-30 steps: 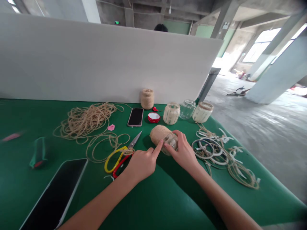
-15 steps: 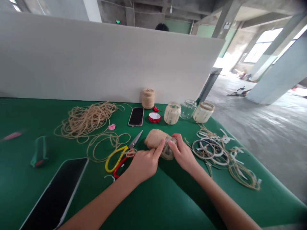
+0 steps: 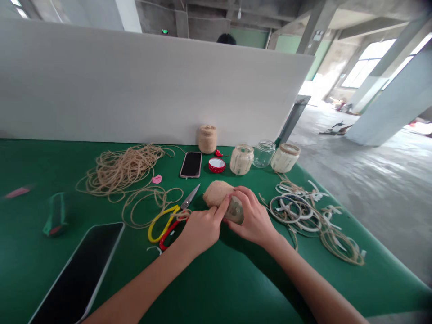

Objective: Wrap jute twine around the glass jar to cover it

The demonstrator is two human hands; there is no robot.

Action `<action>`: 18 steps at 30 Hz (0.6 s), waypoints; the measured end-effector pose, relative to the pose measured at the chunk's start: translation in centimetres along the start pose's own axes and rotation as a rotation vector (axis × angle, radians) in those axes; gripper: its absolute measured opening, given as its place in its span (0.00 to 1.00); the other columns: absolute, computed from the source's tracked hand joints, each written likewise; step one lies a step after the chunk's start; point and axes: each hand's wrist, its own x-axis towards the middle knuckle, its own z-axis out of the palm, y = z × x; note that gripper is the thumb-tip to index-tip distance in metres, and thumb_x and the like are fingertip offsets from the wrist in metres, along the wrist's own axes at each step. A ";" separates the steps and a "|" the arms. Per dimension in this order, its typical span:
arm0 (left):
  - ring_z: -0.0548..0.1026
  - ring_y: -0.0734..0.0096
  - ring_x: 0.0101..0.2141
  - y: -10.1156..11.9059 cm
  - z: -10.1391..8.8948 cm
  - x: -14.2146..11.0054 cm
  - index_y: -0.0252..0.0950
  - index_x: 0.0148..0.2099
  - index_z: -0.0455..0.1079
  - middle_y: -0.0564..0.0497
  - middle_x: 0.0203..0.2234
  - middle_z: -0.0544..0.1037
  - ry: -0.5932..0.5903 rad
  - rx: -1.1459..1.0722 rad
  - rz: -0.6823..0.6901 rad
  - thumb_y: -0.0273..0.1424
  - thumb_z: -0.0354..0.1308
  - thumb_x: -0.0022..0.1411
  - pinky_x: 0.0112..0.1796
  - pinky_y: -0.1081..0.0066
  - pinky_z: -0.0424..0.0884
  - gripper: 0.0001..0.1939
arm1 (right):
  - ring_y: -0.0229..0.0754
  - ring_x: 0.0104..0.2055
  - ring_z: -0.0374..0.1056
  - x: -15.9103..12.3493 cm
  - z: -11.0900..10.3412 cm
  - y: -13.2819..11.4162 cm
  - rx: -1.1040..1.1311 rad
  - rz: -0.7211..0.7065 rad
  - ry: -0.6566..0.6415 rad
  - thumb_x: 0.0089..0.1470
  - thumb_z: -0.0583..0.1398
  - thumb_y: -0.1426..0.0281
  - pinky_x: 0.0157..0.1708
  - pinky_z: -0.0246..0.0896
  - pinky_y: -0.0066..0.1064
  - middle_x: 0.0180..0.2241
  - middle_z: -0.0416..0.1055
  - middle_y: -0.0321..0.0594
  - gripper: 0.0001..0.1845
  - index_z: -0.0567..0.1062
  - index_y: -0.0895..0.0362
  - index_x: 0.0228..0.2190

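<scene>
Green counter [image 3: 236,288] fills most of my feed, with a white partition [image 3: 135,81] along its far edge and a concrete floor [image 3: 371,202] falling away to the right; I'll take every position from the jute-wrapped glass jar [image 3: 224,200] lying on its side mid-counter. Left of that jar sit a black tablet [image 3: 76,274] and a loose tangle of jute twine [image 3: 118,173], perhaps spread out so it won't knot. To its right lies a heap of white strips and twine loops [image 3: 303,211]. Behind it stand a part-wrapped jar [image 3: 241,159], a clear bare jar [image 3: 264,153], and a third banded jar [image 3: 285,158], with a twine-covered jar [image 3: 207,139] further back beside a smartphone [image 3: 191,164]. Scissors with yellow and red handles [image 3: 165,227] lie just left of it, close enough, I'd judge, to reach without letting go. A red lid [image 3: 216,164] and a pink scrap [image 3: 157,179] sit farther back. My left hand [image 3: 202,231] and right hand [image 3: 254,220] flank the jar, fingers closed around it from both sides, the left index pressed at the edge of the jute, probably to keep the jar from rolling.
</scene>
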 end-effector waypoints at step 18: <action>0.69 0.73 0.21 -0.3 -0.4 0.0 0.37 0.65 0.32 0.53 0.25 0.70 -0.008 0.021 0.001 0.21 0.39 0.58 0.20 0.77 0.62 0.34 | 0.43 0.43 0.66 0.3 1.2 1.0 0.434 0.413 0.091 0.51 0.54 0.57 0.41 0.63 0.35 0.44 0.65 0.44 0.24 0.57 0.54 0.47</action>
